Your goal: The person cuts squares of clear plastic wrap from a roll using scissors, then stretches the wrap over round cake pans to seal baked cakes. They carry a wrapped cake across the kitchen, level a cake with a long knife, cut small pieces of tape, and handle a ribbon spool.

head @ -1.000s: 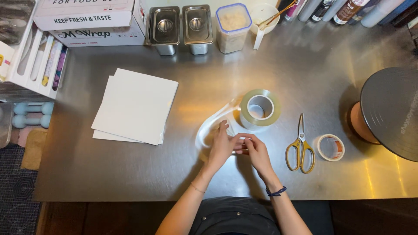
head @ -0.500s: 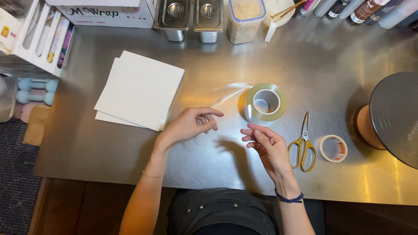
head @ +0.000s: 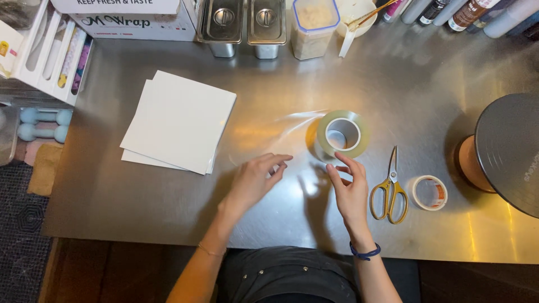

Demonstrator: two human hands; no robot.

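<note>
A: From my feed, left to right: stack of white sheets point(head: 178, 122) toward the table's point(head: 168, 207) left edge; left hand point(head: 252, 180) released, fingers spread, holding nothing.

B: Tape?

A: Clear tape roll point(head: 342, 134) mid-table, standing on edge; right hand point(head: 349, 193) just below it, fingers loose, nearer than the left; scissors point(head: 388, 189) right of that.

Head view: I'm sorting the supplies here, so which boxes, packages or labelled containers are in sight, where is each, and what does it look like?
Wrap box: back left of the steel table, long, white with dark print.
Upper box: stacked on the wrap box, white.
Plastic tub: back centre, clear, blue-rimmed lid, pale contents.
Bottles: back right corner, a row with labels, mostly cut off.
Small tape roll: right of the yellow-handled scissors, white with red inner label.
</note>
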